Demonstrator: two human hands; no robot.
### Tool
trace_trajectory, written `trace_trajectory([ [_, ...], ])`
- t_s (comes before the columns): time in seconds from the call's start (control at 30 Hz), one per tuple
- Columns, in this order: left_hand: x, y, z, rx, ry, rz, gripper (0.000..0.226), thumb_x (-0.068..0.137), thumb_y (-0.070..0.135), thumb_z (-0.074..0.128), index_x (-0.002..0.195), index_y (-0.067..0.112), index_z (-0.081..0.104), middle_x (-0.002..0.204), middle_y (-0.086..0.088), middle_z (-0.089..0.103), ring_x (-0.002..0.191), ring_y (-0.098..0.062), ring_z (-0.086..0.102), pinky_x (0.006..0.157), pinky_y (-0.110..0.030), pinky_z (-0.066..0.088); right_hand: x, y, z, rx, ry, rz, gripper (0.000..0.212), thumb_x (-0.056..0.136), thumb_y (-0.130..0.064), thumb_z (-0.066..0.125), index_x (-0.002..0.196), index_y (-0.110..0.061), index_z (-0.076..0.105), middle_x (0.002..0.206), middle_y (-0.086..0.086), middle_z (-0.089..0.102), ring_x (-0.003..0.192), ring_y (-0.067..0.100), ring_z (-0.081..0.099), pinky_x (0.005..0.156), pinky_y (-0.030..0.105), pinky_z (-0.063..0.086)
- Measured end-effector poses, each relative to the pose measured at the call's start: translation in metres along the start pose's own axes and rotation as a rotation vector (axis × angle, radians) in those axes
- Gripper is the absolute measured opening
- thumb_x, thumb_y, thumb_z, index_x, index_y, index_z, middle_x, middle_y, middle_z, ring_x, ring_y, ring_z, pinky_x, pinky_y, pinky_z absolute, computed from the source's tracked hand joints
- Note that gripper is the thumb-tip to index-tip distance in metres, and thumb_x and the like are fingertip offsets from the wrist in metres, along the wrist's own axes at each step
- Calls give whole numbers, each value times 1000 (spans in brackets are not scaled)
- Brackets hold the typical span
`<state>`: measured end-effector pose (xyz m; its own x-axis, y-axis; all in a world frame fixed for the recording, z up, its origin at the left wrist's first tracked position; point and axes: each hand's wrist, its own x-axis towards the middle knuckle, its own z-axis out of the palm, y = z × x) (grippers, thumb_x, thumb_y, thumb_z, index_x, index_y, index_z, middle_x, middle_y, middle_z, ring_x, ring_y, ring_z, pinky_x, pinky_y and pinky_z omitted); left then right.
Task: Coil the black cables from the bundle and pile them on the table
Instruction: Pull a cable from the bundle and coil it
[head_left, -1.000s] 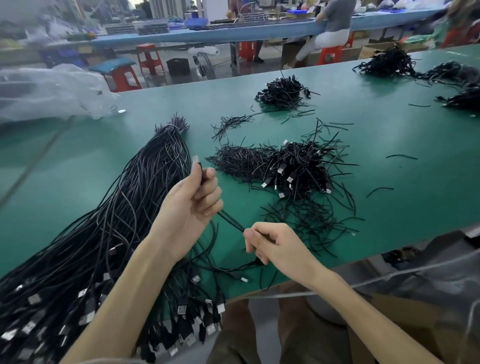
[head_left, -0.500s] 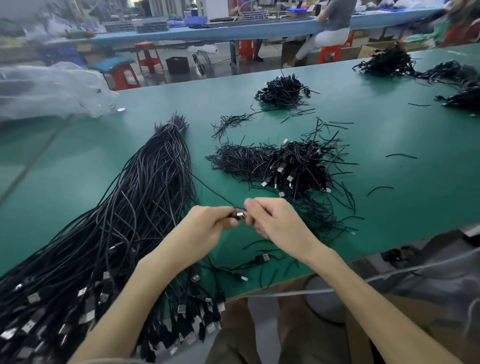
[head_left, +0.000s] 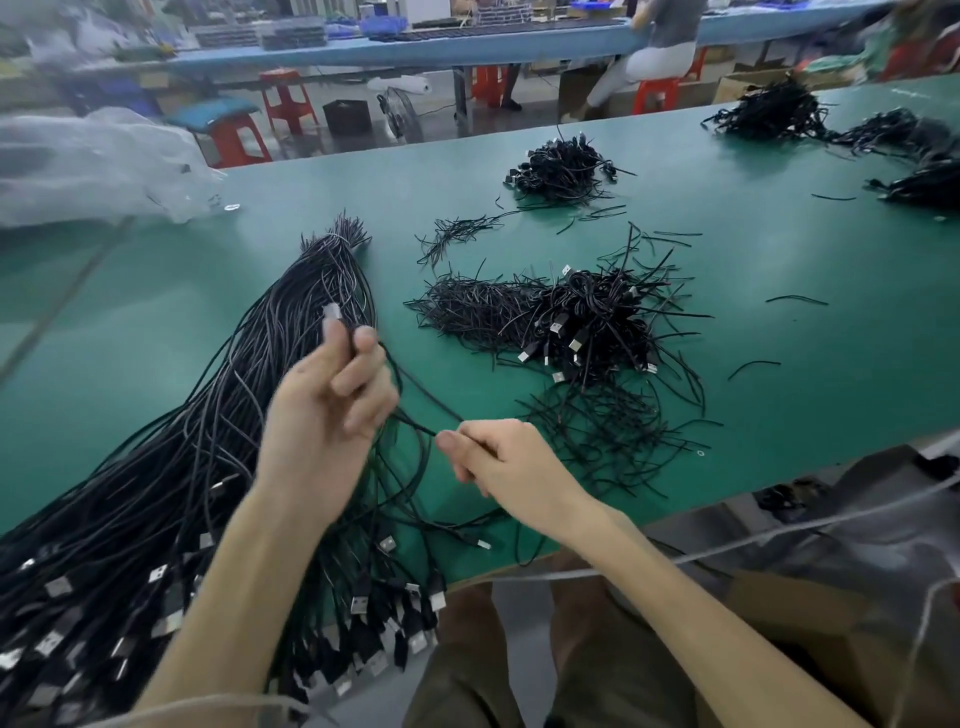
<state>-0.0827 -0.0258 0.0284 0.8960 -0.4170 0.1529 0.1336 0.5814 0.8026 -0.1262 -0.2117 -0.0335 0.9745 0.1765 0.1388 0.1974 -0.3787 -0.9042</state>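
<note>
A long bundle of black cables (head_left: 171, 467) with silver USB plugs lies across the left of the green table (head_left: 779, 322), its plug ends hanging over the near edge. My left hand (head_left: 327, 415) is raised and blurred, gripping one black cable (head_left: 415, 402) near its silver plug (head_left: 331, 312), which sticks up above my fingers. My right hand (head_left: 498, 462) pinches the same cable lower down, just right of the left hand. A pile of coiled cables (head_left: 587, 322) lies on the table beyond my right hand.
More cable piles sit further back in the middle (head_left: 563, 169) and at the far right (head_left: 779, 111). Loose short black strands (head_left: 597, 431) are scattered near the front edge. A clear plastic bag (head_left: 98, 166) lies at the back left. A seated person and red stools are beyond the table.
Half a second ago both hands met low at the plug. Now my left hand has lifted up and away with the plug end, while my right hand stays low on the cable.
</note>
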Motion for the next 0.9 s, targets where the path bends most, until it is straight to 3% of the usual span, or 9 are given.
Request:
trace_trajectory([
  [0.07,-5,18,-6,232,-106,-18,35,102,43,56,75,21,63,56,11,38,46,-8,30,49,-19,34,3,4,-11,-60,7,19,50,98,-57,56,64,-21,56,51,-8,44,47,14,38,51,32,35],
  [0.2,-10,11,-12,1277,-406,-272,36,107,34,51,78,22,69,57,1,58,46,-13,47,48,-21,38,14,2,-23,-100,65,14,52,100,-54,55,60,-21,53,51,-10,42,50,10,35,54,24,30],
  [0.3,-4,-11,-18,1611,-206,-146,25,105,25,56,84,21,70,65,13,66,55,-4,55,57,-14,41,16,-6,-19,50,87,-13,51,105,-47,49,63,-17,55,49,-13,40,49,8,34,54,23,30],
  [0.37,-1,-25,-19,1398,-7,30,21,104,17,58,113,11,75,104,12,77,80,10,64,78,-9,48,13,-10,-11,207,89,-31,48,107,-40,49,68,-14,59,52,-12,40,51,12,34,56,31,31],
  [0.43,1,-37,-18,900,65,56,34,105,18,52,133,4,65,132,2,70,120,-2,65,104,-21,50,8,-13,-2,281,78,-64,45,107,-37,49,72,-11,59,54,-11,41,53,12,34,55,33,31],
  [0.5,2,-43,-8,365,67,-7,40,106,22,43,137,1,58,137,-9,67,130,-20,62,103,-28,52,5,-13,5,264,64,-88,45,107,-38,49,72,-11,58,56,-12,43,54,10,35,56,28,31],
  [0.57,6,-40,-2,115,74,-30,42,104,26,43,134,2,59,137,-13,66,128,-25,63,96,-27,55,4,-13,7,264,56,-89,46,106,-36,48,72,-8,58,56,-12,46,54,10,36,56,26,31],
  [0.77,9,-23,-2,482,100,89,38,108,22,40,126,-1,64,123,-16,73,111,-29,71,92,-34,58,1,-24,-16,488,146,-103,42,104,-39,46,72,-14,57,62,-5,44,56,11,34,57,24,28],
  [0.9,7,-25,0,275,81,36,43,109,25,38,138,-2,55,138,-15,65,130,-30,61,102,-33,53,-2,-35,-11,348,51,-128,42,106,-27,46,72,-5,56,62,-8,46,54,4,34,56,13,30],
])
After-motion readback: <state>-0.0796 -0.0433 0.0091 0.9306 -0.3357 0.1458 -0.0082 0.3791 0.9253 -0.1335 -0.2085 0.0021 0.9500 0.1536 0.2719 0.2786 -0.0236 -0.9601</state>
